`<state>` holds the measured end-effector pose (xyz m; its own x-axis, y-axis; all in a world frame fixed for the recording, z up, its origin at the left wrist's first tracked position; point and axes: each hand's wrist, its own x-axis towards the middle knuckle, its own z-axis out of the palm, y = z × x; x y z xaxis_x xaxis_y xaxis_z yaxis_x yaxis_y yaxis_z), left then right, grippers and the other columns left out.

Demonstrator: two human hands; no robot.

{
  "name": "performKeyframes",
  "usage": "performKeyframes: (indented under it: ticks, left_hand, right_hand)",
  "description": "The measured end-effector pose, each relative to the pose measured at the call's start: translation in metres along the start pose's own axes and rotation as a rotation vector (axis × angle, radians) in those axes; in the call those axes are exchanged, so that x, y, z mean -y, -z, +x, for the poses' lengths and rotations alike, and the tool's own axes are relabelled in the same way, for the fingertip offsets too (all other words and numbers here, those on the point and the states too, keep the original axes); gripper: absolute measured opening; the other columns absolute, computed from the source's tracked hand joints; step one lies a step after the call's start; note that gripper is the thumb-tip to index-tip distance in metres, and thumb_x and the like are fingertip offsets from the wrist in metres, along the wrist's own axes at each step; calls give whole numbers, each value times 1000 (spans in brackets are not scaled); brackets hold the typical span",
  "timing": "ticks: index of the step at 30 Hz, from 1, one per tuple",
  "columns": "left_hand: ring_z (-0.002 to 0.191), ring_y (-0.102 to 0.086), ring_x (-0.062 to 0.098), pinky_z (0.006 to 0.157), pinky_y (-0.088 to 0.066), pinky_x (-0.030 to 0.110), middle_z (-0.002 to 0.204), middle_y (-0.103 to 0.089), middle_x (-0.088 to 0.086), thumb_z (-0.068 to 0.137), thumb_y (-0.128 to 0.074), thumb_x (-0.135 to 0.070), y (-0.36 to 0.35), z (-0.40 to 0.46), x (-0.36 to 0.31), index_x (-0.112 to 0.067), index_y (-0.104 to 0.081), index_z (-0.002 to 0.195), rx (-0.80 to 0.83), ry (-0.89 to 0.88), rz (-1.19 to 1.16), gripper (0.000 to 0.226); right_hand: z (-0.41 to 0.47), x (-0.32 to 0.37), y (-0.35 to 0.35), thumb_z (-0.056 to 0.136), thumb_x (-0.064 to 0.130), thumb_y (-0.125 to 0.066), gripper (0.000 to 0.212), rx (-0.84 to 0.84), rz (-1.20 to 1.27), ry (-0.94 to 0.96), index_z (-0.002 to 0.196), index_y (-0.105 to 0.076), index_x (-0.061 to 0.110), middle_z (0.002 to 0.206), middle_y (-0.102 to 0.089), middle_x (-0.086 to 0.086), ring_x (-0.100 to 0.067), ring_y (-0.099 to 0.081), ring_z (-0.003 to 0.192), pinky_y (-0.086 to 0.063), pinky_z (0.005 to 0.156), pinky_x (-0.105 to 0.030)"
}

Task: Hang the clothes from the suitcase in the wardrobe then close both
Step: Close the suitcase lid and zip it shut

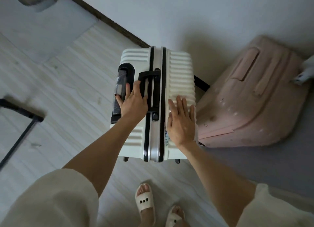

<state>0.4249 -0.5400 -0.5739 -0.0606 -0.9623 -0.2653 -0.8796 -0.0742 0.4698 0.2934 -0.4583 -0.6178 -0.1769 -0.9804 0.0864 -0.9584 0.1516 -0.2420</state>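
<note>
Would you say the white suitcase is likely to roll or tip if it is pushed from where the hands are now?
The white suitcase stands upright on small wheels, so a push would probably roll it across the smooth floor. Standing tall and narrow, it may tip if shoved near the top. Its ribbed hard shell looks stiff; the flat right hand should not dent it.

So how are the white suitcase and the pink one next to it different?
The white suitcase has ridged shells and a black-edged frame; the pink suitcase is smoother, with scuff marks. The white one stands upright with both hands on it, left hand and right hand; the pink one leans, untouched. Both are hard-shelled and shut.
</note>
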Motion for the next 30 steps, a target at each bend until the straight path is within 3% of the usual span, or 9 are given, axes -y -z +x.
performKeyframes:
  ticks: [4,12,18,23,30]
  left_hand:
    - [146,-1,20,113,2,58,154,-18,3,98,-39,-22,7,47,-17,-18,-19,144,16,-47,2,50]
    - [146,1,20,114,3,56,156,-18,-2,100,-32,-27,0,138,-65,-23,-16,147,24,-106,26,50]
    - [129,-32,28,107,-21,50,137,-40,10,99,-32,-33,-21,161,-115,-20,-28,141,-177,-99,241,44]
    - [146,-1,16,115,5,50,157,-11,-4,98,-23,-45,-44,157,-119,-27,-6,149,-47,-221,146,57]
    - [146,3,14,114,7,49,158,-6,-4,98,-22,-46,-53,193,-149,-28,-3,149,63,-391,162,58]
  right_hand:
    - [41,-4,-2,91,31,-29,50,5,20,104,132,-49,10,141,-46,-14,-30,-38,135,-21,114,-47]
    - [130,-30,-5,93,34,-24,52,-14,-3,-31,135,-47,14,143,-45,-9,-26,-39,135,-26,113,-46]
    - [174,-61,-5,93,36,-21,54,-45,17,-120,138,-43,16,147,-39,-7,-25,-33,138,-21,116,-44]
    - [187,-76,-5,92,33,-30,49,-116,2,-234,133,-49,14,141,-47,-9,-28,-40,134,-28,110,-45]
    - [204,-99,-5,92,31,-29,49,-183,-31,-373,133,-50,13,141,-48,-9,-28,-41,133,-31,109,-47]
